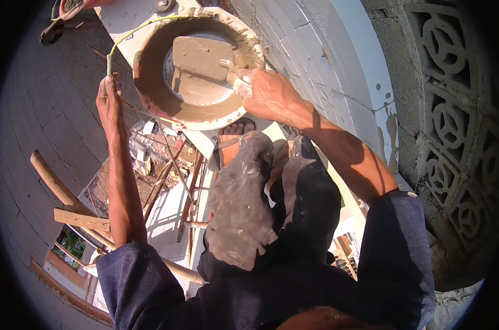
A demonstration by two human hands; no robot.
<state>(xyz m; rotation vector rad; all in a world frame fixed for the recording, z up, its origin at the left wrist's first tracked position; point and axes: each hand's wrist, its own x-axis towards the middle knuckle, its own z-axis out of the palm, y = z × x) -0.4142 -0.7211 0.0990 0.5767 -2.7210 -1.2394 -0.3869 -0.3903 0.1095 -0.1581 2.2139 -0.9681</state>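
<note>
A round bucket [150,71] with a mud-smeared rim stands just beyond my feet. Wet grey-brown mortar [205,94] lies in its bottom and coats its inner wall. My right hand [269,96] is closed around the grip of a mortar-covered trowel [203,58] at the bucket's right side. The trowel's broad, rectangular blade reaches over the mortar inside. To the left of the bucket, my left hand [111,91] grips the bucket's thin yellow-green handle [150,22], which arches from the rim; part of it is hidden by my fingers.
I am up on a narrow pale board [120,19], with rubble [150,157] far below on the left. Bamboo poles [57,179] and rusty bars [189,203] stand at the left. A block wall [315,66] and patterned vent blocks [447,121] rise close on the right.
</note>
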